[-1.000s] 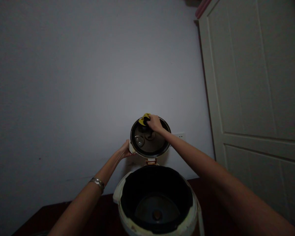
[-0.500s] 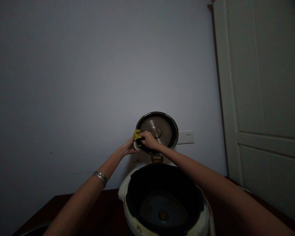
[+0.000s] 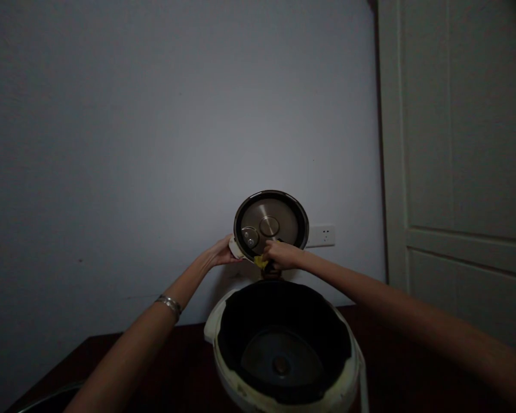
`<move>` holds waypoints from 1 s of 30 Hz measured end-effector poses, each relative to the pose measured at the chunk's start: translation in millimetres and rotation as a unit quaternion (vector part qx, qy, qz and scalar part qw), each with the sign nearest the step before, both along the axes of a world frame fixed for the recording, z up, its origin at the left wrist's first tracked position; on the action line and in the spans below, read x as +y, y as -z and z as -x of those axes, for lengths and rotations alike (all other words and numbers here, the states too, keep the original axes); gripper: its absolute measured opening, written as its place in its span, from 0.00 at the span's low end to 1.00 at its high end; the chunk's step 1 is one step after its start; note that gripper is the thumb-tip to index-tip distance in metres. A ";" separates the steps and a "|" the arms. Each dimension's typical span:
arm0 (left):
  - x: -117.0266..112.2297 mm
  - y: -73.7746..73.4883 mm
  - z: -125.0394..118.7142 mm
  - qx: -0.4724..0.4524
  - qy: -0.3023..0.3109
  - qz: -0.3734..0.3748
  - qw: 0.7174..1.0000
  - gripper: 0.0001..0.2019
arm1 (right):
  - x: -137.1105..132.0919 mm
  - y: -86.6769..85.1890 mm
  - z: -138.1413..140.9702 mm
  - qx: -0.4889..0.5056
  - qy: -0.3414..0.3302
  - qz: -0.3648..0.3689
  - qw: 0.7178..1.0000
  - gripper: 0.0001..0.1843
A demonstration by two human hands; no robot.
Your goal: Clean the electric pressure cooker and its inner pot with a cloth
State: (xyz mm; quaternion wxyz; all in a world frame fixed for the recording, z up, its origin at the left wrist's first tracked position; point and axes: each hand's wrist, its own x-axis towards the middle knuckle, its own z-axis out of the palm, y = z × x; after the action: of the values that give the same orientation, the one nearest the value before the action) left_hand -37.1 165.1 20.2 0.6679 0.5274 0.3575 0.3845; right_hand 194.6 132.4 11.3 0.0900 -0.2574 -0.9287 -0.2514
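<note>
A round pressure cooker lid (image 3: 290, 221) stands raised, its metal inner side facing me. My left hand (image 3: 224, 251) grips the pale handle (image 3: 235, 248) at the lid's left edge. At the lid's lower rim, my right hand (image 3: 280, 254) is closed on a yellow cloth (image 3: 260, 262) and presses it against the rim. Part of the cloth is hidden under my fingers. Below is the white pressure cooker body (image 3: 348, 378), open at the top, with a dark interior and a round knob in the middle of its floor.
The cooker stands on a dark red table (image 3: 180, 355) against a pale wall (image 3: 155, 143). Behind the lid's right side is a wall socket (image 3: 325, 235). A white panelled door (image 3: 460, 189) rises on the right. The rim of a dark vessel (image 3: 47, 398) shows at lower left.
My right hand has moved the cloth from the lid's left edge rightward and down along the rim. A small valve area on the lid is now uncovered. My left hand still holds the handle.
</note>
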 end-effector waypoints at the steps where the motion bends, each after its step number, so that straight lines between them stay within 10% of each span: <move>1: -0.3 -0.4 0.5 0.005 0.000 0.001 1.000 0.13 | -2.0 -5.8 3.7 0.023 -0.009 -0.030 0.999 0.13; 6: 0.3 0.2 5.2 0.016 -0.016 -0.010 1.000 0.15 | 1.4 -31.9 52.0 0.111 -0.087 -0.194 0.971 0.20; 11: 4.2 5.8 14.0 -0.024 -0.024 -0.021 0.999 0.12 | 25.5 -27.5 90.7 0.073 -0.129 -0.180 0.972 0.18; 30: 3.3 10.5 14.5 -0.020 0.011 0.027 0.999 0.30 | 20.1 15.3 56.0 -0.074 -0.164 -0.100 0.979 0.12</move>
State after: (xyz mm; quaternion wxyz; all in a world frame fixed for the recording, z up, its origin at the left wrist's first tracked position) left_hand -51.5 168.4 9.7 0.6933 0.5051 0.3483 0.3780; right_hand 138.6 152.4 -4.0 0.0859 -0.0721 -0.9325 -0.3433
